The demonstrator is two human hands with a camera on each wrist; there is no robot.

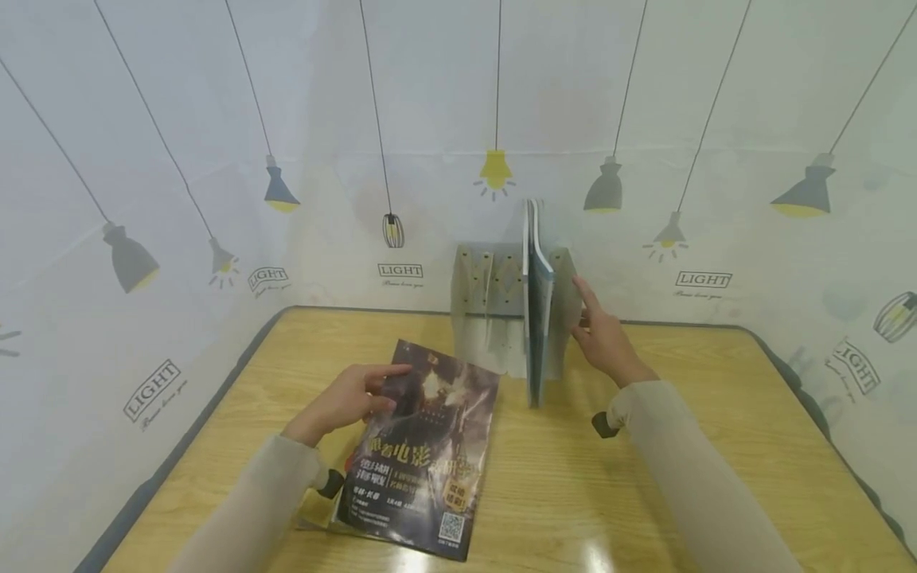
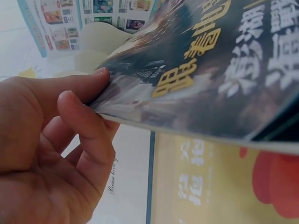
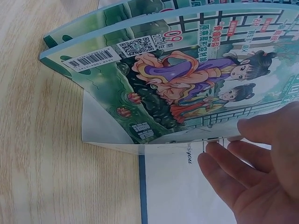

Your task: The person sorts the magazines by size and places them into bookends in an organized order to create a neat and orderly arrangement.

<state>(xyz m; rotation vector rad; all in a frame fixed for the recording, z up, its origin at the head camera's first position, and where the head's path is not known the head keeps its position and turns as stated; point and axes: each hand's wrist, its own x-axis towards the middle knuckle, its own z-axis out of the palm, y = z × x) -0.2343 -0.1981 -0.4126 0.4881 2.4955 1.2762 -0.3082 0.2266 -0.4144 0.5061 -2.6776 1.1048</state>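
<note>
My left hand point(image 1: 351, 402) pinches the edge of a dark magazine point(image 1: 430, 446) with yellow and white lettering. Its near-left edge is lifted in the left wrist view, above a yellow-covered magazine point(image 2: 224, 186) with a red shape. On the right, my right hand point(image 3: 252, 163) grips the side wall of a pale book rack point(image 1: 566, 302), thumb on one face and fingers on the other. Two magazines stand upright in the rack's right part; the nearer magazine point(image 3: 177, 84) has a green cover with two drawn figures. Their lower corners jut out past the rack's front.
The rack's back has several holes, and a thin divider point(image 1: 489, 294) stands left of the magazines. Behind it rises a white wall covering point(image 1: 430, 199) printed with lamps. The wooden table point(image 1: 573, 477) has a dark band along its edges.
</note>
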